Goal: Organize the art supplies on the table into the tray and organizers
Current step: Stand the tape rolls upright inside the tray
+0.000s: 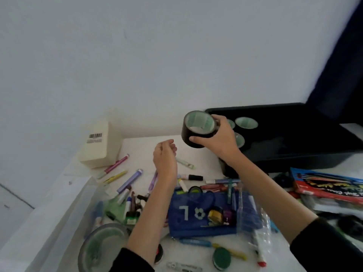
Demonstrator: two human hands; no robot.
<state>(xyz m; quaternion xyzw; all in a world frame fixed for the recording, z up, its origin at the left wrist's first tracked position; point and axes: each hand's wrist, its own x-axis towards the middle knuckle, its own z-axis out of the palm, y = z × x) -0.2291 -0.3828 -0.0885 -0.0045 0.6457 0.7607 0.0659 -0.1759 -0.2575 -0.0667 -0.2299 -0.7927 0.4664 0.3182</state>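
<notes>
My right hand (218,137) grips a roll of black tape (197,129) with a pale green core, held in the air just left of the black tray (298,154). Several more black tape rolls (246,122) lie in the tray's left part, partly hidden behind my hand. My left hand (165,158) hovers above the table with its fingers loosely curled and nothing in it. Below it, markers and pens (129,180) lie scattered over the white table. A blue zip pouch (204,213) lies in the middle, and a large grey tape roll (102,246) sits at the front left.
A cream box (100,146) with a barcode stands at the back left by the wall. A red and blue packet (330,183) lies on stacked items at the right. A clear plastic bag (253,218), a small green tape roll (222,259) and a red-tipped marker (259,252) lie in front.
</notes>
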